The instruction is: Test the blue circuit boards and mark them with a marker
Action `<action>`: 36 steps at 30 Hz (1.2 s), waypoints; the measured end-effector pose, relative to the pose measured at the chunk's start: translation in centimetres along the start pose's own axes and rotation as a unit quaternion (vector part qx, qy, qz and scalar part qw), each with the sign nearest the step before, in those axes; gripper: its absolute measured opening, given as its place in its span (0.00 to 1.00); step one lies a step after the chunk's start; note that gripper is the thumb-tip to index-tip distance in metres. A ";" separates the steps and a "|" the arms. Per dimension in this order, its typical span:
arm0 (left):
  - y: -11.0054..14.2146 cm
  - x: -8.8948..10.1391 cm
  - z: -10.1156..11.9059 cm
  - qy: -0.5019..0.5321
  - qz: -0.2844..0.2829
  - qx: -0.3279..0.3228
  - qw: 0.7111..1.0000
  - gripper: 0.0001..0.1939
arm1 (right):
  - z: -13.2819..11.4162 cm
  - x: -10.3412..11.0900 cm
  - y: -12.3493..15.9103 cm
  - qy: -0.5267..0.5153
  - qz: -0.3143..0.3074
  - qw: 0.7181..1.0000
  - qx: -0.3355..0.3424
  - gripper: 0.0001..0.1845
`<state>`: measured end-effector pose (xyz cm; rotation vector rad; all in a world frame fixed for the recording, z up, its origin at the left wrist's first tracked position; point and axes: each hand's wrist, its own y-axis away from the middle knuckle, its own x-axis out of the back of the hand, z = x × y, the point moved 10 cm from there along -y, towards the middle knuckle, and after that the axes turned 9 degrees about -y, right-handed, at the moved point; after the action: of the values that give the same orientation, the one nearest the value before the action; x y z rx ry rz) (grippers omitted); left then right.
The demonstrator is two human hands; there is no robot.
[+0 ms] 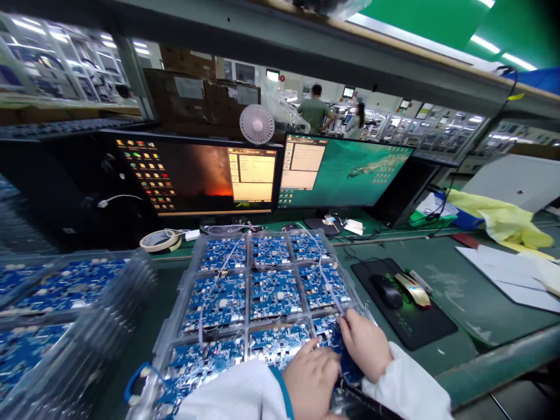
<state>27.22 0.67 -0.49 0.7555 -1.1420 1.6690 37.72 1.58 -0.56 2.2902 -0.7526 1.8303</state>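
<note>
A clear plastic tray (174, 320) with several compartments holds blue circuit boards (275, 291) in front of me. My right hand (366, 345) is closed at the tray's near right compartment, pinching the end of a thin white cable (324, 274). Beside it, my left hand (311, 376) has its fingers bent over the edge of a circuit board (335, 337) in that compartment. The palm hides its fingertips in part. Another white cable (200, 326) runs down over the left column of boards.
Two lit monitors (192, 175) (345, 169) stand behind the tray, with a small fan (257, 125) above. Stacked trays (109, 326) of boards stand at left. On the right lie a mouse pad (409, 326) with two mice (387, 291) and papers (510, 274). A tape roll (160, 240) lies behind.
</note>
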 end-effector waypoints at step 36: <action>-0.5 2.2 -1.2 0.123 -0.041 0.071 0.989 0.42 | 4.0 -4.7 -13.8 -0.289 0.011 0.956 -0.039 0.16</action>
<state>26.88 2.62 1.06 0.6542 -0.8172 1.7324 46.69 13.44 -3.09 2.7920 -0.8961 1.0946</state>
